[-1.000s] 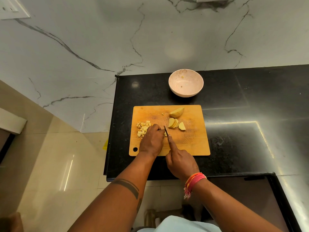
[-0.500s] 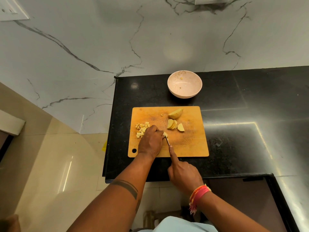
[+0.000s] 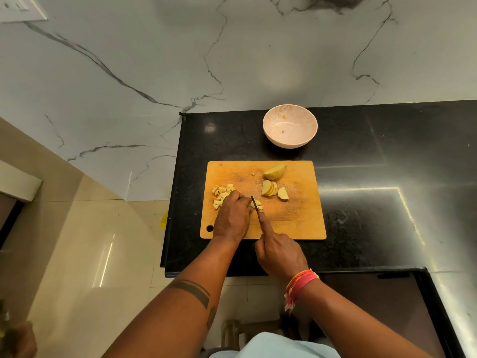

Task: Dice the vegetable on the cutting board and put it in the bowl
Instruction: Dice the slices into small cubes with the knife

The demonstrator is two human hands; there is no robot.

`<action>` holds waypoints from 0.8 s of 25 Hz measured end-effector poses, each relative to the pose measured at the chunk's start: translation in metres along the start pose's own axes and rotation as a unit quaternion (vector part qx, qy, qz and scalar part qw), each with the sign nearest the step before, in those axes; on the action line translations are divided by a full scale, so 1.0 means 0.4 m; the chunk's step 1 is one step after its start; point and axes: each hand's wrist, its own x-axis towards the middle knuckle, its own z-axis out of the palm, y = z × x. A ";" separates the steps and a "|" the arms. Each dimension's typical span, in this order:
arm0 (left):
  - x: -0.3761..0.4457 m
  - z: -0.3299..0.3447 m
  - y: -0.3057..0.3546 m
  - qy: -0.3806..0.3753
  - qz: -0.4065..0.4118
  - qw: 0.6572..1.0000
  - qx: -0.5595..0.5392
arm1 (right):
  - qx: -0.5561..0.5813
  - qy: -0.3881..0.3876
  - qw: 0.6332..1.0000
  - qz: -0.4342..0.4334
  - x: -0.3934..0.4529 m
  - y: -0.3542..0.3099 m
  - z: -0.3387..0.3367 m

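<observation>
Below us, we are looking down at a rectangular orange wooden cutting board [image 3: 291, 220] lying on a black speckled stone counter [image 3: 374, 192]. Our left hand [image 3: 232, 218] is curling its fingers over a pale yellow vegetable slice [image 3: 256, 204], pinning it to the board. Our right hand [image 3: 280, 251] is gripping a dark-bladed knife [image 3: 255, 202], index finger stretched along its spine, blade meeting the slice. A heap of small diced yellow pieces [image 3: 221, 193] is sitting just left of our left hand. Fanned uncut slices [image 3: 272, 189] and a thick wedge [image 3: 275, 172] are waiting farther back. A round pale pink bowl [image 3: 290, 139] is standing beyond the board, near its far edge.
</observation>
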 end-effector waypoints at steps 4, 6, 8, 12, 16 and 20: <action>0.006 -0.005 0.005 -0.002 -0.008 1.000 -0.006 | -0.017 -0.004 1.000 -0.004 0.040 -0.013 0.005; 0.006 -0.009 0.012 0.005 -0.005 1.000 -0.003 | -0.031 -0.004 1.000 -0.006 0.048 -0.012 0.007; 0.006 -0.016 0.020 0.006 0.005 1.000 0.007 | -0.037 -0.010 0.999 -0.008 0.026 -0.002 0.014; 0.005 -0.011 0.016 0.011 0.006 1.000 0.015 | -0.048 -0.034 0.998 -0.006 -0.041 0.025 0.024; 0.000 -0.001 0.006 0.011 -0.022 1.000 -0.008 | -0.032 -0.017 0.999 -0.011 -0.070 0.044 0.019; -0.016 -0.008 0.002 0.010 -0.009 1.000 -0.017 | -0.013 0.010 1.000 -0.016 -0.060 0.040 0.008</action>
